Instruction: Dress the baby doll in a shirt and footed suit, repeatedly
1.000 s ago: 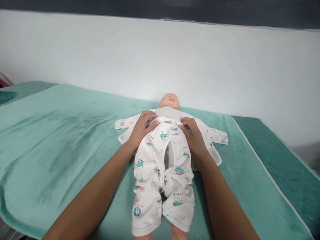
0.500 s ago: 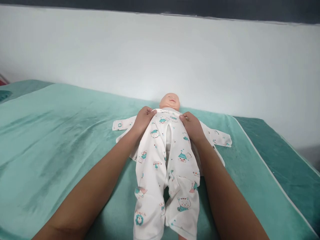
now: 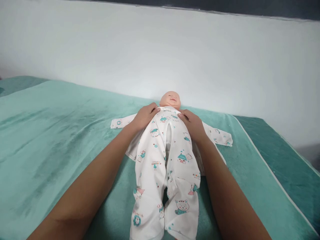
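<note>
A baby doll lies on its back, its head toward the wall. White printed baby pants with an open crotch cover its legs and reach up over its chest. My left hand is closed on the waistband at the left side, thumb on top. At the right side, my right hand pinches the same waistband. Beneath the doll, a white printed baby shirt is spread with both sleeves stretched out sideways. The doll's arms are not visible.
A light green cloth with some creases covers the surface. Darker green fabric lies along the right side. A white wall rises directly behind the doll's head, with a dark band above it.
Both hands have drawn the waistband slightly farther up toward the doll's neck. The view has tilted down a little. The shirt's sleeves lie nearly as before.
</note>
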`<state>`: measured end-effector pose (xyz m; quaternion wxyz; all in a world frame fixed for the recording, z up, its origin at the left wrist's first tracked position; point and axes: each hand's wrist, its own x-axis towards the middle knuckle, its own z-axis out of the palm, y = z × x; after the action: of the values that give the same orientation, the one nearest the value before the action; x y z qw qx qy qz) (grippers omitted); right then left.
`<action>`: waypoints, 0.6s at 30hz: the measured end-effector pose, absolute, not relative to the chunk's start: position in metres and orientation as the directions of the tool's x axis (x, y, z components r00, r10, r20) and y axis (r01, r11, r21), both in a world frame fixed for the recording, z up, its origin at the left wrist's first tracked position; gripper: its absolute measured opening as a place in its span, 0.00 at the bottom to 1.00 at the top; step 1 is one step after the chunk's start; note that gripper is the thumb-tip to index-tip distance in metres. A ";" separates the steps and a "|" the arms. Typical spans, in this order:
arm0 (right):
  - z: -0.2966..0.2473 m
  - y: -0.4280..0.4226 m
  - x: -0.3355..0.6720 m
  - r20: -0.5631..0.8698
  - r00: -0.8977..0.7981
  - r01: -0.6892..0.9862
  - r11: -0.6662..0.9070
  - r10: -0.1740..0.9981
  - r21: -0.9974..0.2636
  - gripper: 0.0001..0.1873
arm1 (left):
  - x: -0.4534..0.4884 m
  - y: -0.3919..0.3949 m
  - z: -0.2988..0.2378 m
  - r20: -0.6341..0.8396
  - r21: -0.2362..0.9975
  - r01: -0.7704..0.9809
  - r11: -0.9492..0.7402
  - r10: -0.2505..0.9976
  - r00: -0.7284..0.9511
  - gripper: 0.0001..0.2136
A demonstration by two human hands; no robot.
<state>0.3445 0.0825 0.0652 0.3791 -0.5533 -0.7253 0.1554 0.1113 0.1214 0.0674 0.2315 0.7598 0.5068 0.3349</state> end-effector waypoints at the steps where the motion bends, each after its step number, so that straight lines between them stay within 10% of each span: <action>1: 0.067 0.085 0.345 0.366 -0.066 0.727 0.296 0.928 -0.620 0.16 | 0.113 0.125 0.067 0.292 0.683 0.626 -0.376 0.927 0.237 0.12; 9: 0.068 0.097 0.343 0.366 0.086 0.727 0.192 0.927 -0.660 0.11 | 0.118 0.137 0.059 0.333 0.764 0.523 -0.379 0.925 0.183 0.07; 18: 0.061 0.077 0.344 0.427 -0.183 0.527 0.456 0.885 -0.718 0.18 | 0.106 0.108 0.054 0.384 0.729 0.443 -0.522 0.848 0.366 0.19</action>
<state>0.3445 0.0769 0.0610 0.4249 -0.4773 -0.7397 0.2109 0.1058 0.1076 0.0536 0.2633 0.7833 0.4121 0.3838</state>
